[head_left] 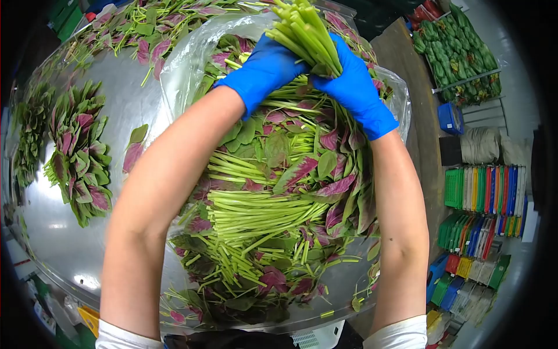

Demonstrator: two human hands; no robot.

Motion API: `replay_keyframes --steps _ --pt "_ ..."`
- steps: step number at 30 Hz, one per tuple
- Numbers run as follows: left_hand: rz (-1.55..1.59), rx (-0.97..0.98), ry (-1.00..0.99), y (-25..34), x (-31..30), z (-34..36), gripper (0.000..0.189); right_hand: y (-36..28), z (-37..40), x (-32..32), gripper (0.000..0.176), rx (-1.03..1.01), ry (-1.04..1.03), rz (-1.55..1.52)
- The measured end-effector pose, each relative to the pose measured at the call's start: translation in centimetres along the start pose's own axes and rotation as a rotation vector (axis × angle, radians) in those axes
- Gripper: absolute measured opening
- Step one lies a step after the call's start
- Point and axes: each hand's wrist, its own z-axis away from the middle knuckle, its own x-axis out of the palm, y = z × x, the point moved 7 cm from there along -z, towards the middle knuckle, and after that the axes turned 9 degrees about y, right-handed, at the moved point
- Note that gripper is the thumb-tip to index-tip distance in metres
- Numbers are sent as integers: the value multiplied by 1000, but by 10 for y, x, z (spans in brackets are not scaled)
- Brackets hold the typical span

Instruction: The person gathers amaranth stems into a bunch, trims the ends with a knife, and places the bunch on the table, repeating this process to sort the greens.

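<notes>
Both of my hands wear blue gloves and are closed round a bunch of amaranth (pixel 307 36), its pale green stems pointing up and away from me. My left hand (pixel 268 70) grips it from the left, my right hand (pixel 356 87) from the right. The bunch's leaves seem to hang below my right hand, mixing with those behind. Beneath my hands lies a heap of amaranth (pixel 261 215) with green and purple leaves and long stems laid sideways. A clear plastic bag (pixel 183 64) spreads open under the upper part of the heap.
Two amaranth bunches (pixel 80 151) lie at the left on the metal table (pixel 131 75). Loose leaves (pixel 157 35) cover the far edge. At right stand a rack of green vegetables (pixel 459 55), a blue bin (pixel 450 118) and stacked coloured crates (pixel 485 189).
</notes>
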Motion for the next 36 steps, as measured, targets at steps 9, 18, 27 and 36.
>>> replay_keyframes --steps 9,18,27,36 --pt "185 -236 736 1 -51 61 71 -6 16 -30 57 23 461 -39" --pt "-327 -262 -189 -37 61 98 87 -35 37 -68 44 83 489 -12" --pt "-303 -286 -266 -48 74 102 92 -32 55 -136 32 130 553 -119" --pt "-292 -308 -340 -50 79 108 93 -54 82 -194 35 206 639 -240"
